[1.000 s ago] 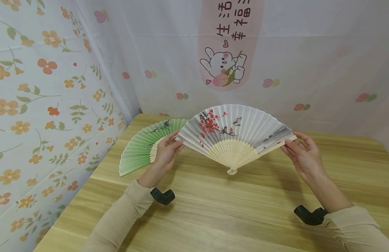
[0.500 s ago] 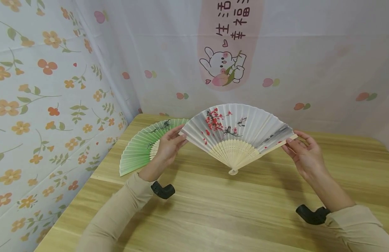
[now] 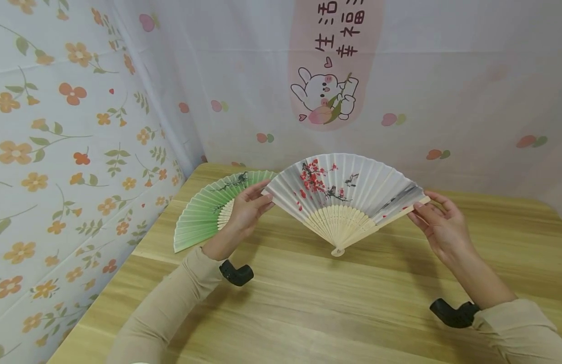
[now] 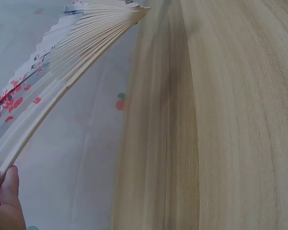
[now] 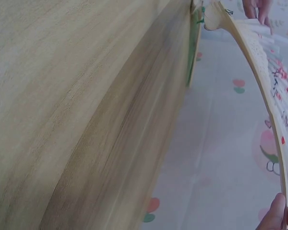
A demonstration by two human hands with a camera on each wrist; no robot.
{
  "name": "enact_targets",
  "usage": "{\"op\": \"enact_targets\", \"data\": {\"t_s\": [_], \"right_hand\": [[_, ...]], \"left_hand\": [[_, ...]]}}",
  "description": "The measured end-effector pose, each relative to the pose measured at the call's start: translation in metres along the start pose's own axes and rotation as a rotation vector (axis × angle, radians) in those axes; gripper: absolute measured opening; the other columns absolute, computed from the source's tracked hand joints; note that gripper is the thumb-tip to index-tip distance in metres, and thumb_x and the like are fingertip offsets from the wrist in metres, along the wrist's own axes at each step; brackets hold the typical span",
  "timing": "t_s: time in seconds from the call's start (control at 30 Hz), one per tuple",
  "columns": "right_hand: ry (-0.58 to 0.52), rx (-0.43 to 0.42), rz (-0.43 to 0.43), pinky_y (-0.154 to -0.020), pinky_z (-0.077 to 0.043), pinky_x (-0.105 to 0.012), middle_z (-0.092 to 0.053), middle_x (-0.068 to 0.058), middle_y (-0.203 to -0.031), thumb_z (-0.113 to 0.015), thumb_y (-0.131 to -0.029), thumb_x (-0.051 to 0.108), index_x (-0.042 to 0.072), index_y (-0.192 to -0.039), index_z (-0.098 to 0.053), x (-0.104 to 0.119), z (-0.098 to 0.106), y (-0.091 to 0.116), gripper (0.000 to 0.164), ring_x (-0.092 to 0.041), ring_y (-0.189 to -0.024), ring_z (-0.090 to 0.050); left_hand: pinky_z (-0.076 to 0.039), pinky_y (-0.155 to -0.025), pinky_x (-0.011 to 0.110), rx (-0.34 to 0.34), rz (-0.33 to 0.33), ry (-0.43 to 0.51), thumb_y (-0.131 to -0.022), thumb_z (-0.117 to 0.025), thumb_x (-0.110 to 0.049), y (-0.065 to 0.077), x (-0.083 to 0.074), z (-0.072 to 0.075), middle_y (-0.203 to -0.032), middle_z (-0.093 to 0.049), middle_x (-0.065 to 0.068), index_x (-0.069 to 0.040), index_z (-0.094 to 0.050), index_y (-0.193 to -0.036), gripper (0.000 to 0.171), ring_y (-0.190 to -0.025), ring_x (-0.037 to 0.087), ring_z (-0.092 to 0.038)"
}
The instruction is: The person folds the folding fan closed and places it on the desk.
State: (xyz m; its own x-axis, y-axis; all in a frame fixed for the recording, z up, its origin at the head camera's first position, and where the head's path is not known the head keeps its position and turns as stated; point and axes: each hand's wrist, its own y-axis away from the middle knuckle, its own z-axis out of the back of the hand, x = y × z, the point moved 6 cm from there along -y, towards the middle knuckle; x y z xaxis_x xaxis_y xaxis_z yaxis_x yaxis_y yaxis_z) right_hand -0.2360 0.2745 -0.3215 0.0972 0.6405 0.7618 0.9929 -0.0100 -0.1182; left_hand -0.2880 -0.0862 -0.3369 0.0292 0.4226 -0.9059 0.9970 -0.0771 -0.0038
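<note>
A grey-white folding fan [image 3: 376, 177] with red blossoms and small dark birds is spread wide above the table, its pale ribs meeting at a pivot toward the person. My left hand [image 3: 248, 208] pinches the fan's left outer edge between thumb and fingers. On the opposite side, my right hand [image 3: 445, 230] pinches the right outer rib near its tip. Seen close in the left wrist view, the left thumb and a finger grip the fan's edge [image 4: 43, 115]. Behind the left hand a green folding fan [image 3: 199, 217] lies spread on the table, partly hidden by that hand and the held fan.
The wooden table [image 3: 308, 313] extends under both arms to a white printed cloth [image 3: 445, 91] at the back. A flower-patterned cloth [image 3: 81, 167] hangs along the left side. Black wrist pieces [image 3: 454, 313] stick out at both cuffs.
The left hand has shifted slightly to the right with the fan's left edge, so the spread looks a little narrower. The right hand has barely moved; the green fan lies still.
</note>
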Motion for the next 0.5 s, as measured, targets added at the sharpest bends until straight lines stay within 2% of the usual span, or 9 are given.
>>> {"op": "enact_targets", "data": {"t_s": [0.23, 0.5], "right_hand": [[0.019, 0.005, 0.011, -0.072, -0.051, -0.029, -0.057, -0.013, -0.080, -0.048, -0.083, -0.015, 0.002, -0.107, -0.051, 0.0004, -0.0041, 0.0028, 0.030, -0.021, -0.076, -0.062], [0.009, 0.036, 0.014, -0.073, -0.050, -0.029, -0.057, -0.012, -0.082, -0.045, -0.084, -0.015, 0.002, -0.107, -0.053, 0.0006, -0.0090, 0.0065, 0.030, -0.021, -0.078, -0.062]], "left_hand": [[-0.050, -0.073, 0.020, 0.022, -0.004, -0.003, -0.084, -0.047, 0.013, 0.0012, 0.0001, -0.0027, -0.089, -0.054, 0.003, 0.006, -0.041, -0.127, 0.044, -0.078, 0.010, -0.056], [-0.050, -0.072, 0.020, 0.010, 0.004, -0.011, -0.084, -0.049, 0.012, 0.0029, 0.0015, -0.0032, -0.088, -0.056, 0.002, 0.005, -0.044, -0.126, 0.042, -0.079, 0.010, -0.057]]}}
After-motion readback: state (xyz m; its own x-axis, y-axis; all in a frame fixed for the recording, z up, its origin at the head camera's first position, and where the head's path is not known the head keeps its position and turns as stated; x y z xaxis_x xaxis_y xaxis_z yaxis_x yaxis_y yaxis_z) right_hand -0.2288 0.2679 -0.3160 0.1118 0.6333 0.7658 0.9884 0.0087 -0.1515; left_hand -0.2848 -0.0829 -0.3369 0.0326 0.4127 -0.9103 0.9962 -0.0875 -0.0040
